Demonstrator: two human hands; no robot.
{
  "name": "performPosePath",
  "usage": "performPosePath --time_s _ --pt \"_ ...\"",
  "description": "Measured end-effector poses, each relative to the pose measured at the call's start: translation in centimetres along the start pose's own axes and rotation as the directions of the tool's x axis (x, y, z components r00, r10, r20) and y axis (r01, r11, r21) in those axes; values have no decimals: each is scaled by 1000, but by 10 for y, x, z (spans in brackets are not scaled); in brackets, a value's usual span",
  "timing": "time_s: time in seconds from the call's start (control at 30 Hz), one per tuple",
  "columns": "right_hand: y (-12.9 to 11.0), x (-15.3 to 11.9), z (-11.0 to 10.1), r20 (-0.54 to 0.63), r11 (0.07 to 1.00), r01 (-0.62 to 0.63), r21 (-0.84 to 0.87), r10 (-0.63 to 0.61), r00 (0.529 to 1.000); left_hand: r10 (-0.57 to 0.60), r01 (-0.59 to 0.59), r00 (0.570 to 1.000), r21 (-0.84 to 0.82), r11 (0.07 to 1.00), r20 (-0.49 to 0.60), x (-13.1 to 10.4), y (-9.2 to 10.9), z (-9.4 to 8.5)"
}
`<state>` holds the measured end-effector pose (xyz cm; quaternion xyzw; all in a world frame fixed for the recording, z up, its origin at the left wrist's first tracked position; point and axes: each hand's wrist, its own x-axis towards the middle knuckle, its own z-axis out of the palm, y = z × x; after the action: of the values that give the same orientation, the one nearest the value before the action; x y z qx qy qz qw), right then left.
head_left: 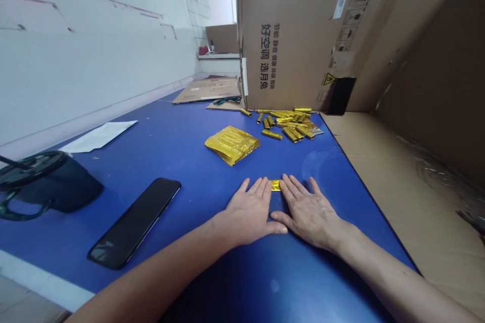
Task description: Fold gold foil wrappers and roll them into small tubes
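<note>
Both hands lie flat, palms down, on the blue table. My left hand (252, 212) has its fingers stretched forward, with the fingertips at the left end of a small gold foil piece (276, 185). On that piece's right end rest the fingertips of my right hand (310, 212), fingers also extended. Only the middle of the piece shows; its ends are hidden under the fingers. Beyond the hands sits a stack of flat gold foil sheets (232, 144). Farther back, a loose pile of narrow folded gold pieces (291, 122) lies by a large carton.
A black phone (136, 222) and a dark mug (56, 181) stand at the left, near a white paper (100, 136). The large cardboard carton (295, 50) closes off the back. Flat cardboard (208, 89) lies behind. The table's right edge borders more cardboard (379, 171).
</note>
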<state>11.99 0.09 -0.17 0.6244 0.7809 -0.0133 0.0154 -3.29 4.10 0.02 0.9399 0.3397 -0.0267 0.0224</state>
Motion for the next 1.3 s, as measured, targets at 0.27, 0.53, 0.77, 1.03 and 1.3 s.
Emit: performPosePath --time_s 0.27,0.53,0.77,1.03,1.3 --pt "3 0 -3 39 1000 10 23 -11 999 -10 9 1000 75 997 15 -4 -5 -1" --pt "-13 -2 -3 -18 986 109 129 -108 994 40 -40 999 80 996 2 -2 -8 7" --pt "-8 -4 -1 18 978 123 170 -128 992 28 -28 1000 64 998 3 -3 -7 7" --pt "1 -4 -10 71 998 42 49 -45 996 11 -13 1000 62 998 28 -4 -5 -2" --pt "9 -2 -9 39 997 72 0 -72 997 17 -17 1000 50 999 1 -2 -8 -3"
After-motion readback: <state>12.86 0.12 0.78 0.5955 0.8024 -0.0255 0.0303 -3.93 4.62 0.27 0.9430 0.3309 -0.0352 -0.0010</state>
